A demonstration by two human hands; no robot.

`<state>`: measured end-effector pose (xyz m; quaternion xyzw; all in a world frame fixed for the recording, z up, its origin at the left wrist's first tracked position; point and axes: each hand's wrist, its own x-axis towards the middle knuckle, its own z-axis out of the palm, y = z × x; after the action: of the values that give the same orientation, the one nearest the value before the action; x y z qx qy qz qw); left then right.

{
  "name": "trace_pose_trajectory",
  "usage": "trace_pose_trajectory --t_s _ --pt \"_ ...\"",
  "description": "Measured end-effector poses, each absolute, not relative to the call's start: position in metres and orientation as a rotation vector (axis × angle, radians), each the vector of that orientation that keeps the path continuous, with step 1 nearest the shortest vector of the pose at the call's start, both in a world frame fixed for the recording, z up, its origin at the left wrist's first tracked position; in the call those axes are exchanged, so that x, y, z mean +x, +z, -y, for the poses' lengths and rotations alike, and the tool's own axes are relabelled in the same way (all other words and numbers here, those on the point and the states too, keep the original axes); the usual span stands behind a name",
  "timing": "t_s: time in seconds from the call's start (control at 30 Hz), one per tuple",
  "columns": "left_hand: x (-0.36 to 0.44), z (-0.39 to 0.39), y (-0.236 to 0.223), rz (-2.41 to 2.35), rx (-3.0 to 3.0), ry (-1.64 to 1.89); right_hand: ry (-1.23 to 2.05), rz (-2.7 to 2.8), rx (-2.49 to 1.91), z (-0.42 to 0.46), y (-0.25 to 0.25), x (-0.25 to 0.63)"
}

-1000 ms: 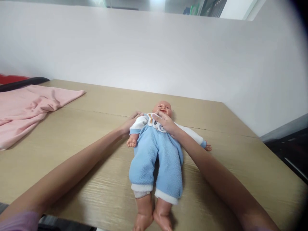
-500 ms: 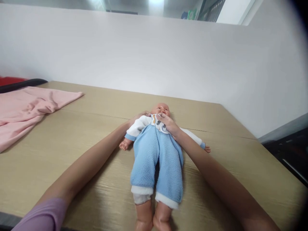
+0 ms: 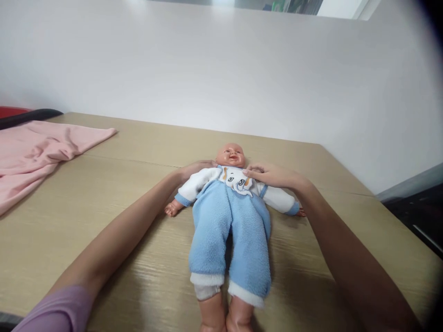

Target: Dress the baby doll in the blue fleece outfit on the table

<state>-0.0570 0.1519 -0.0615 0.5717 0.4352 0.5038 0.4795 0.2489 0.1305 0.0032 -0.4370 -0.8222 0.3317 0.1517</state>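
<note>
A baby doll lies on its back on the table, head away from me and feet toward me. It wears a fleece outfit with blue legs, white sleeves and an animal face on the chest. My left hand is at the left side of the doll's neck, fingers closed at the collar, their tips partly hidden. At the other shoulder, my right hand pinches the outfit's edge, thumb over the chest and fingers behind. Both doll arms are spread outward.
Pink cloth lies crumpled on the table at the left. Behind it shows a red container with a black rim. A white wall rises beyond the table, and a dark object stands past its right edge.
My right hand has moved from the middle of the doll's chest to the right shoulder, uncovering the animal face. My left hand stays by the neck. The view has tipped slightly downward.
</note>
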Motion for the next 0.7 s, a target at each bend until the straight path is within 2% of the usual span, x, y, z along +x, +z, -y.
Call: trace_pose_trajectory --t_s 0.13,0.23,0.3,0.37,0.47,0.6,0.7 --pt "-0.07 -0.174 -0.043 -1.135 1.58 0.862 0.629 2.289 -1.339 -0.109 -0.012 0.267" --pt "-0.069 -0.171 -0.033 -1.278 1.689 0.95 0.324 2.212 -1.311 -0.079 -0.044 0.293" --pt "-0.057 -0.159 -0.025 -1.307 1.896 1.117 0.275 2.184 -1.344 -0.056 -0.068 0.319" --pt "-0.036 -0.144 -0.018 -1.201 2.196 1.213 0.299 2.144 -1.396 -0.037 -0.089 0.344" --pt "0.007 -0.127 -0.014 -0.966 2.53 1.104 0.409 1.997 -1.427 -0.022 -0.107 0.366" --pt "0.053 -0.12 -0.026 -1.085 2.686 0.859 0.589 1.727 -1.399 -0.022 -0.104 0.366" --pt "0.064 -0.12 -0.036 -1.129 2.693 0.838 0.663 1.504 -1.256 -0.032 -0.093 0.358"
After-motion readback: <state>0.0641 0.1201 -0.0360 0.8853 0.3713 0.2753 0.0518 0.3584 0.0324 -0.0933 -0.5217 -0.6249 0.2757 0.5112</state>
